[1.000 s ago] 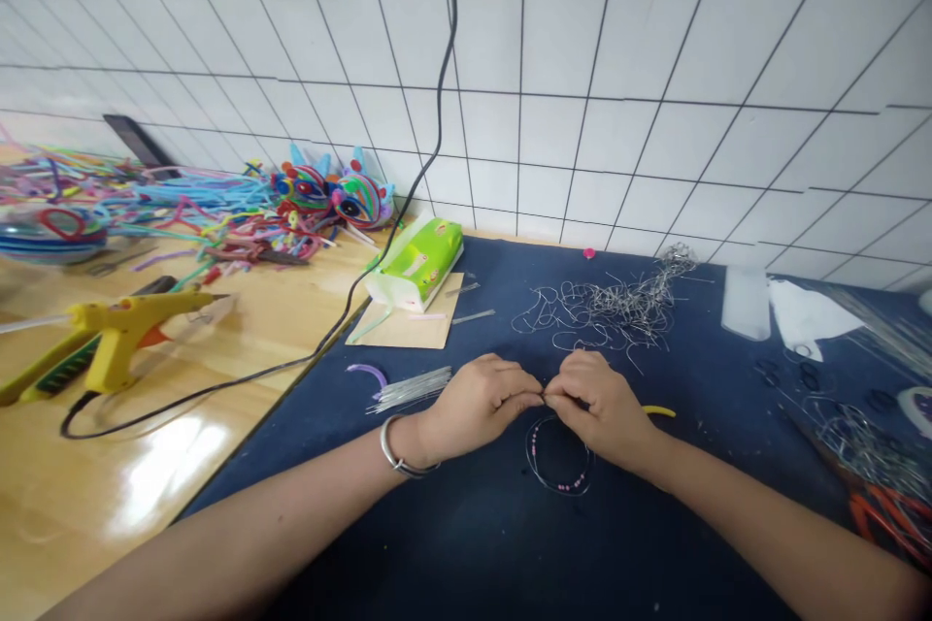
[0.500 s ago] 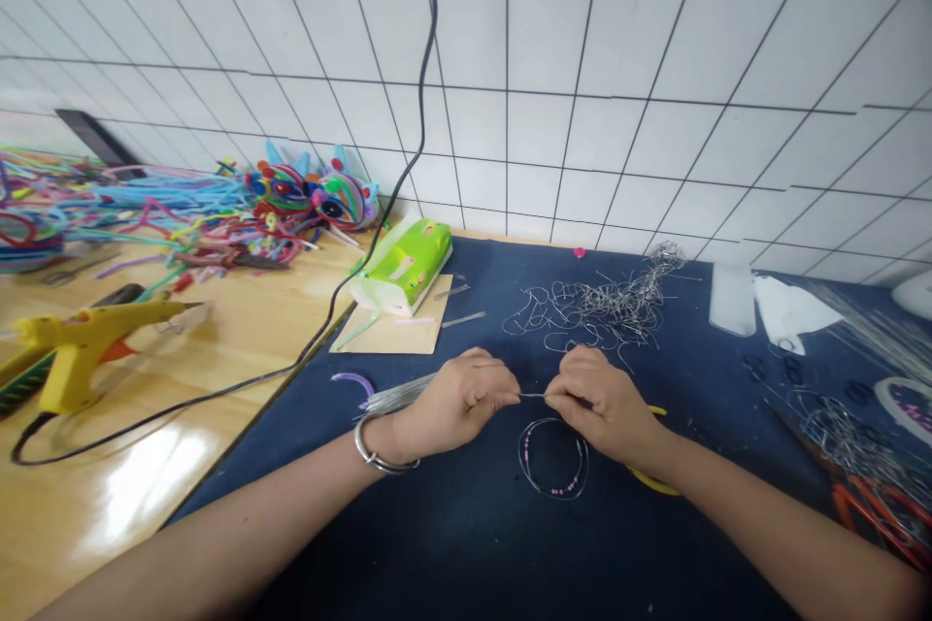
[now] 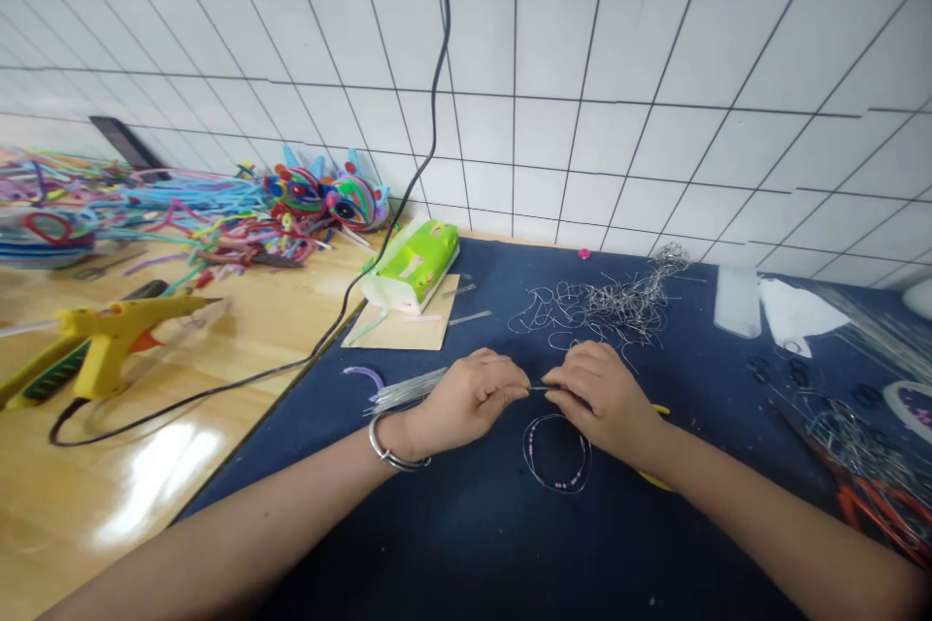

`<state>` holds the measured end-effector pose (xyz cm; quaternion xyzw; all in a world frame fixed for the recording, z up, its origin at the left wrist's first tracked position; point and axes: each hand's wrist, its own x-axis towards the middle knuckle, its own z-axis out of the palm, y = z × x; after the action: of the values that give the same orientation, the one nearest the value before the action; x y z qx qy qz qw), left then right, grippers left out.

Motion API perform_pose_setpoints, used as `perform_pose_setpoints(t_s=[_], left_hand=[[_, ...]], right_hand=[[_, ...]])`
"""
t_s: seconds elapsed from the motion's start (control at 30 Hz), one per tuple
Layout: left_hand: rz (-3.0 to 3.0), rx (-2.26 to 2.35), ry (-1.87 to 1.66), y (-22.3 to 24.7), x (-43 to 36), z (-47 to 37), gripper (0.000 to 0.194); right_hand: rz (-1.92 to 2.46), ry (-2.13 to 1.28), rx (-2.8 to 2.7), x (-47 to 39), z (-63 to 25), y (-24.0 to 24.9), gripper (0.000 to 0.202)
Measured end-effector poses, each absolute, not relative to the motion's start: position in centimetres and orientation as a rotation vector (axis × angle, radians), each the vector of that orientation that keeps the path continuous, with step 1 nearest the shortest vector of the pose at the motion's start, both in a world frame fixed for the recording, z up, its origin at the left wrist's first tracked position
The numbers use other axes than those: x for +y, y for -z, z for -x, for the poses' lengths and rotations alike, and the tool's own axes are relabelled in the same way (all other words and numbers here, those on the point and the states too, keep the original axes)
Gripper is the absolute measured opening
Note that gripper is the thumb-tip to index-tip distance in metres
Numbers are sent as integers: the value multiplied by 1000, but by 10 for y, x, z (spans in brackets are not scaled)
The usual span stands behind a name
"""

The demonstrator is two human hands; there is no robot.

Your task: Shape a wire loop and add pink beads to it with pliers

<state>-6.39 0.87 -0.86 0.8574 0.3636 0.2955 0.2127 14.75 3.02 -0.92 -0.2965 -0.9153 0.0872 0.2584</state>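
Note:
Between my two hands runs a short stretch of thin wire point(image 3: 539, 389). My left hand point(image 3: 470, 400) pinches one end of it, thumb against fingers. My right hand point(image 3: 603, 400) grips the other end the same way, a small gap from the left. Just below them a wire ring with pink beads point(image 3: 532, 454) lies on the dark blue mat point(image 3: 466, 543). A bundle of straight wires point(image 3: 408, 392) rests behind my left wrist, which wears a silver bangle. A yellow curved thing point(image 3: 661, 480) is partly covered by my right forearm.
A tangle of wire point(image 3: 618, 306) lies beyond my hands. At the left are a yellow glue gun point(image 3: 116, 335), its black cable and many pipe cleaners point(image 3: 196, 194). A green tissue pack point(image 3: 416, 262) sits on brown card. Orange-handled scissors point(image 3: 874, 509) and loose wire lie right.
The view has turned slightly left, so the scene sits a little further right. My right thumb and fingers look slightly further apart; both hands keep hold of the wire.

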Motion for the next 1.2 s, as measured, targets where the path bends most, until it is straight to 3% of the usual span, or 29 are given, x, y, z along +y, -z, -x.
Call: perform_pose_setpoints(t_s=[1.2], left_hand=[[-2481, 1039, -622, 8, 6, 58, 15]], right_hand=[[784, -331, -2453, 24, -140, 16, 16]])
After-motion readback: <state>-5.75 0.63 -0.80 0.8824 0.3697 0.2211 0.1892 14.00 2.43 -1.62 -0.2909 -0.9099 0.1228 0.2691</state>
